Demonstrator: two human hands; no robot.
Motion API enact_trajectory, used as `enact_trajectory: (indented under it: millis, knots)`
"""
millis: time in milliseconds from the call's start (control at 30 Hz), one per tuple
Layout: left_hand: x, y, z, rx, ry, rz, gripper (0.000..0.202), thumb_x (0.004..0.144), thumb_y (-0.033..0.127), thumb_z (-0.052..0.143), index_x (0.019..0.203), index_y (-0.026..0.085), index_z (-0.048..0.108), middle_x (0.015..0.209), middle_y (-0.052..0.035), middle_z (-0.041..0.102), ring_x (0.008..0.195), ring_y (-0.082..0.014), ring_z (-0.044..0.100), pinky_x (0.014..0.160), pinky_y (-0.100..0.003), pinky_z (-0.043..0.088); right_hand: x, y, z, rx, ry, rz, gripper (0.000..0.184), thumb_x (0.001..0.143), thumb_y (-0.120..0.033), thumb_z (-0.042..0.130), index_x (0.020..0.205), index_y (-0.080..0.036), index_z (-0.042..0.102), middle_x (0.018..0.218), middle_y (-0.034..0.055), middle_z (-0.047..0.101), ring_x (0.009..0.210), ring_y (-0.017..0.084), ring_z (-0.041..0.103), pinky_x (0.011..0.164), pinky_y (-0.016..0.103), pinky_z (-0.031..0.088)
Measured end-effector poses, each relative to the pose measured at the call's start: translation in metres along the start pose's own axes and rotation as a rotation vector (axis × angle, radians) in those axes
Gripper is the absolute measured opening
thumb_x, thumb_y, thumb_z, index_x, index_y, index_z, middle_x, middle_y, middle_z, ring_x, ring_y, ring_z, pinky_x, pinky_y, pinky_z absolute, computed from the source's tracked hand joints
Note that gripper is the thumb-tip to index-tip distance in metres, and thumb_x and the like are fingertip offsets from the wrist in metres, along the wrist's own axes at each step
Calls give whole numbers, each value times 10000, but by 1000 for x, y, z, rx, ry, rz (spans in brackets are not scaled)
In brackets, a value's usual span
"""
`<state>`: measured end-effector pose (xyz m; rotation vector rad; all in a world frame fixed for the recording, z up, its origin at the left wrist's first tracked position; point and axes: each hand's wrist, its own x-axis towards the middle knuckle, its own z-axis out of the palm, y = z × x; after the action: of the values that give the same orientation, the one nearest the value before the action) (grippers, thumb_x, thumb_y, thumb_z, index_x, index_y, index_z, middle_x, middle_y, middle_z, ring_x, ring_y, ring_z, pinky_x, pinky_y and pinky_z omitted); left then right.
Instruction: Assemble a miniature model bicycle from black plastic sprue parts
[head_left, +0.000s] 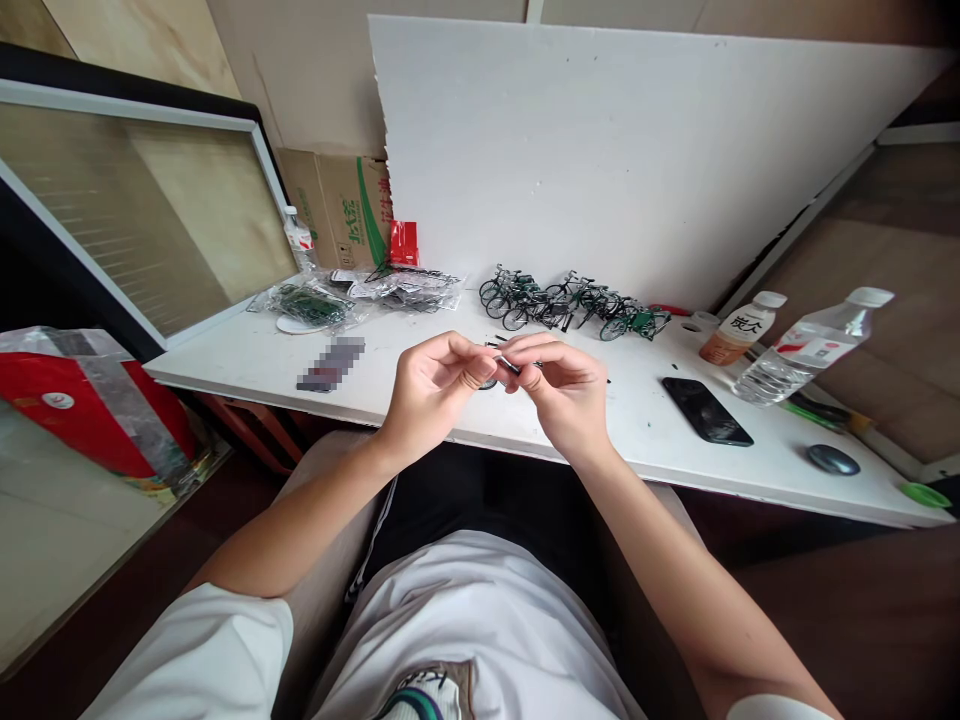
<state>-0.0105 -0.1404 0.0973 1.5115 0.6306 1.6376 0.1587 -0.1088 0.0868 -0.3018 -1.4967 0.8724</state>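
Over the front edge of the white table (420,350), both my hands meet fingertip to fingertip. My left hand (431,390) pinches a small dark model bicycle part (508,366) between thumb and fingers. From the other side, my right hand (570,390) grips the same part with thumb and bent fingers. Most of the part is hidden by the fingers. Just beyond my hands stand several small model bicycles (517,300), dark with green pieces, clustered close together. Clear plastic bags (315,305) with dark green parts lie farther back on the left.
At the right are a black phone (706,410), a computer mouse (832,460), a water bottle (814,345) and a brown drink bottle (739,330). A cardboard box (337,210) stands back left. A white board (637,160) rises behind the bicycles. A blurred-out object (330,365) lies left.
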Motion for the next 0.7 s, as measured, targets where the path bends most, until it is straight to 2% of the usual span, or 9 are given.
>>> enact_trajectory:
  millis: [100,167,400,700]
  knots:
    - [0,-2,2,-30,-5,30,365,837,494,888,870,169,725,807,-62,788,752,-188,775,775,-314,619,-3,-2,4,7,-19,4,202,893,-463,862,922,-271,807,1180,86,789,1116,253,748,811,389,679]
    - [-1,-3,3,-43,6,64,356,851,484,880,848,172,707,799,-55,780,746,-173,764,763,-298,614,-6,-3,7,37,-32,4,185,930,-437,831,931,-258,781,1210,93,795,1157,261,745,837,401,676]
    - [-9,-7,10,-20,53,160,303,871,415,878,824,174,701,766,-41,757,700,-157,744,707,-275,601,-11,-6,15,56,3,-42,244,944,-445,815,881,-225,731,1115,107,834,993,242,793,765,371,653]
    - [-14,-14,11,-6,30,207,218,910,330,847,828,178,714,752,-34,743,686,-148,746,704,-270,612,-10,-9,11,11,15,14,317,891,-520,849,837,-225,745,996,101,833,892,239,788,716,379,662]
